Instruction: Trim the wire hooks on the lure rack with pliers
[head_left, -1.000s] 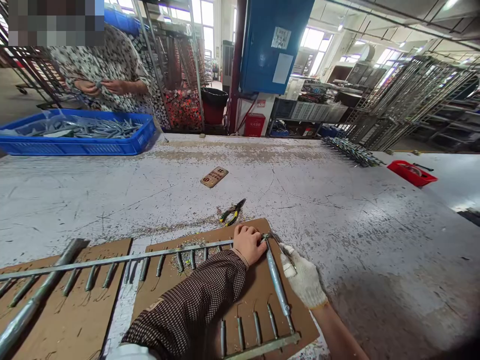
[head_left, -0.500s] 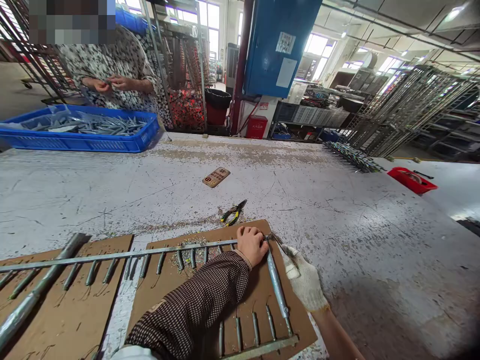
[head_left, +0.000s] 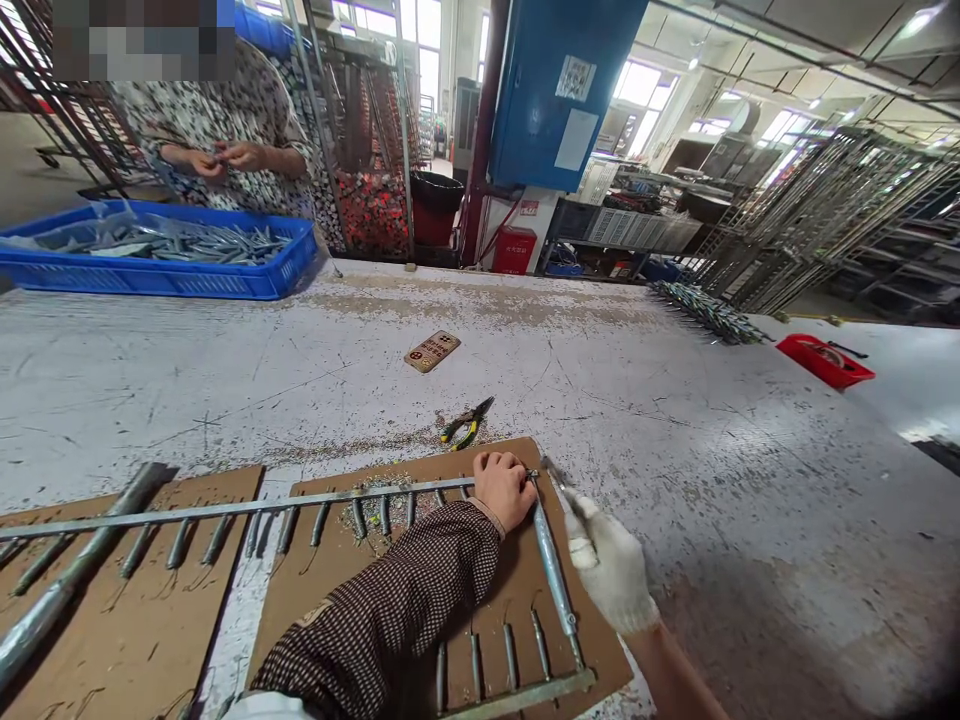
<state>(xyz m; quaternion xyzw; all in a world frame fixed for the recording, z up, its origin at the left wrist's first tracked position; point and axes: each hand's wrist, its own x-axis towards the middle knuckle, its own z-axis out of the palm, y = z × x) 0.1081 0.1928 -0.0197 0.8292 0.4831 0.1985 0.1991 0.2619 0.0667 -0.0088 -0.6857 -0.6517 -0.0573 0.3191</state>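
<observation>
My left hand (head_left: 501,492), below a checked sleeve, is closed over the right end of a long flat metal bar (head_left: 322,498). Short grey rods with wire ends (head_left: 320,524) hang along the bar. From its end a silvery, spindle-shaped metal piece (head_left: 551,560) runs down to a second bar (head_left: 532,696), which also carries short rods. My right hand (head_left: 611,570), in a white glove, grips a slim metal tool (head_left: 555,472); its kind is unclear. The tool's tip is just right of the bar's end. Brown cardboard (head_left: 600,650) lies underneath.
Yellow-and-black pliers (head_left: 466,424) and a printed card-like object (head_left: 433,351) lie beyond the cardboard. A thick metal tube (head_left: 82,570) crosses under the bar. Far left, a co-worker stands behind a blue crate (head_left: 247,285). A red tray (head_left: 825,362) sits right.
My right hand and its tool have shifted slightly, and the tool's tip has moved up and away from the bar's end. My left hand keeps its place.
</observation>
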